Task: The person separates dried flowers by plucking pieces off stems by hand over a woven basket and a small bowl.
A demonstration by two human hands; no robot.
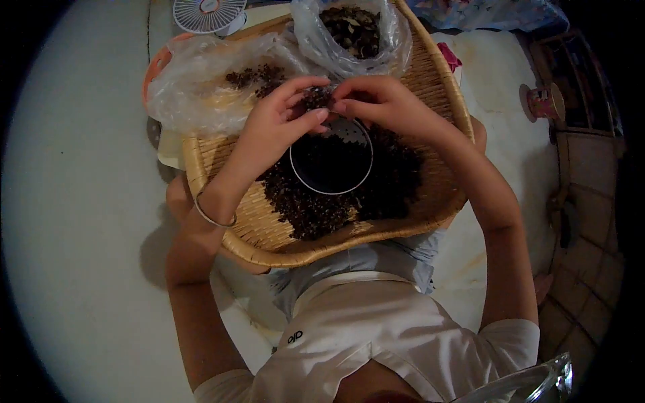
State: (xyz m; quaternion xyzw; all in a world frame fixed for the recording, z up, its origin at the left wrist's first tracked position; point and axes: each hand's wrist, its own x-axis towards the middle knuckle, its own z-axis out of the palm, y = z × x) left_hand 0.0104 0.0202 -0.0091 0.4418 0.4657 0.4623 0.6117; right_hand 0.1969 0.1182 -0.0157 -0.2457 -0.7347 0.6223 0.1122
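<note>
My left hand (285, 111) is curled around a dark brown clump of dried, crumbly plant-like bits (317, 99). Thumb and fingertips of my right hand (376, 99) are pinched together at the clump's right side; what lies between them is too small to make out. Just below both hands sits a round bowl with a white rim (331, 194), holding dark small pieces. Around the bowl, a heap of similar dark dried bits (309, 215) covers much of the woven tray (252, 228), which rests across my lap.
A clear plastic bag (191, 101) lies at the tray's upper left, with dark bits on it. Another open bag (396, 43) holds dried brown pieces at the back. A small white fan (209, 13) stands beyond. To the right are a pink cup-like container (545, 103) and a shelf (583, 80).
</note>
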